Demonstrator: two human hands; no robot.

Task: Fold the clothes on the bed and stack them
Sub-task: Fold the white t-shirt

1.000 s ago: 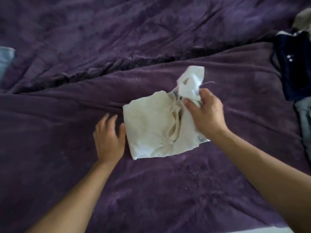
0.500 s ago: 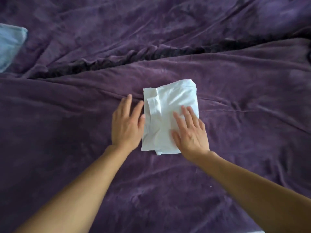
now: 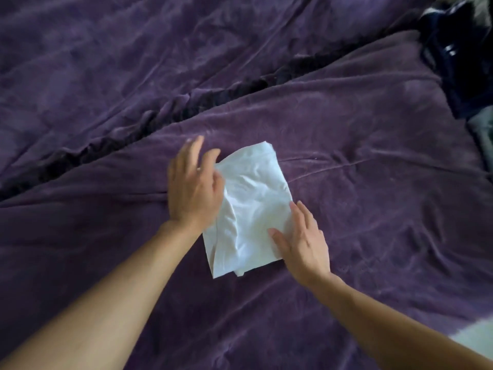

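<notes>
1. folded white garment (image 3: 250,209) lies mid-bed on the purple blanket (image 3: 373,129), long axis running away from the person, far end tipped slightly right.
2. it sits between the hands: left hand (image 3: 193,185) at its left edge, fingers loosely straight, blurred; right hand (image 3: 301,241) flat on its near right corner, fingers spread.
3. dark clothes (image 3: 458,62) far right, well apart.
4. no readable writing or label.

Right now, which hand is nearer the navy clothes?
Right. The right hand lies down-left of the navy clothes; the left hand sits farther left, across the white garment.
</notes>
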